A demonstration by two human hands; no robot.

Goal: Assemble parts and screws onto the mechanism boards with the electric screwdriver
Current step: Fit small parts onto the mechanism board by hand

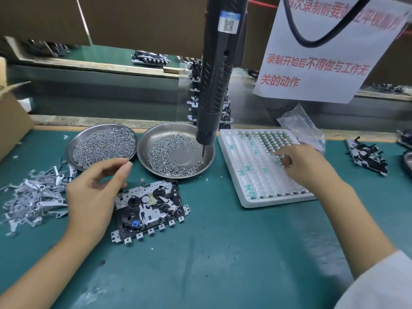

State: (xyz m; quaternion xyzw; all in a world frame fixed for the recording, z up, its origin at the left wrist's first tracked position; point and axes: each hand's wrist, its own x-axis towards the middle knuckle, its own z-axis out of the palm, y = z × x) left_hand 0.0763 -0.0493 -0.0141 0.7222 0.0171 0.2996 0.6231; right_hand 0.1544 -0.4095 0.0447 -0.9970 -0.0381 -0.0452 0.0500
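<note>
green mat (223, 253), steel dishes (142, 142), hanging notice (316, 70)

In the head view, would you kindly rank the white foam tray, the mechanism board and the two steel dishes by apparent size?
1. White foam tray, largest.
2. Mechanism board.
3. The two steel dishes, left and right, look alike; the board is nearer, so its lead is unsure.

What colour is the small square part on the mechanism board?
Blue, on the mechanism board near its front-left edge; head view.

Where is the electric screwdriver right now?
In the head view, the electric screwdriver hangs at centre, its tip over the right-hand screw dish, untouched by either hand.
</note>
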